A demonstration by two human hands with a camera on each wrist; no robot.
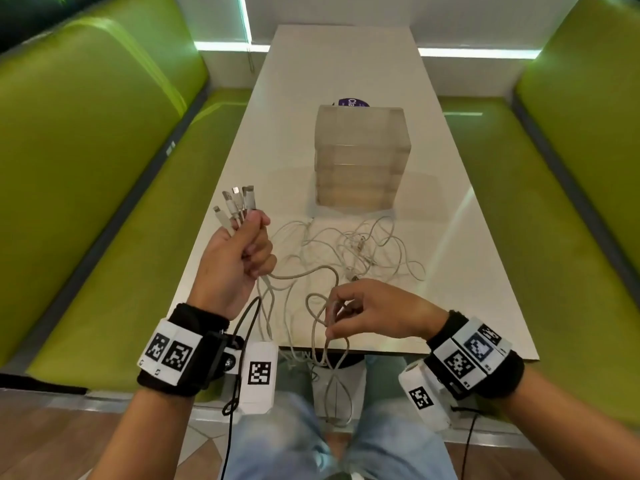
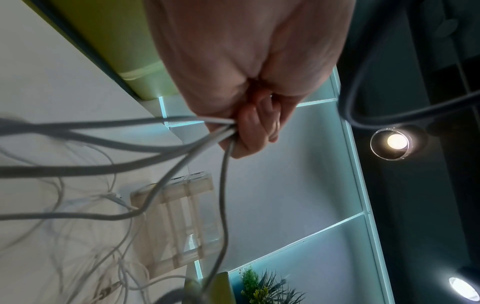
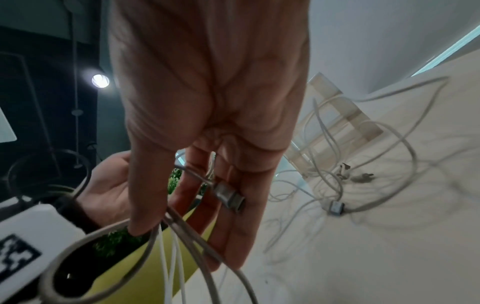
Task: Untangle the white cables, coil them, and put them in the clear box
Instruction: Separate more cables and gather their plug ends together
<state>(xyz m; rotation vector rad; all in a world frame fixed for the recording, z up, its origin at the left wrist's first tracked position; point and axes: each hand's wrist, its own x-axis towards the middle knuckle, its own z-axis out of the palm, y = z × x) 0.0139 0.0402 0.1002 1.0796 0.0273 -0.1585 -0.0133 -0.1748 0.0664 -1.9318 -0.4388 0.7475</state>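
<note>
Gathering the plug ends upright in your left hand (image 1: 239,258), you are clenching them as an anchor, while your right hand (image 1: 374,315) is pinching one strand of the white cables (image 1: 349,251), sprawling tangled on the table (image 1: 346,64) before the clear box (image 1: 360,157), likely tracing it free.

Bright, even light on my head view, glare streaking the counter (image 1: 460,209); edges bow. My wrist views run dimmer, cables (image 2: 78,170) blurred, ceiling lamps (image 2: 396,140) flaring.
</note>
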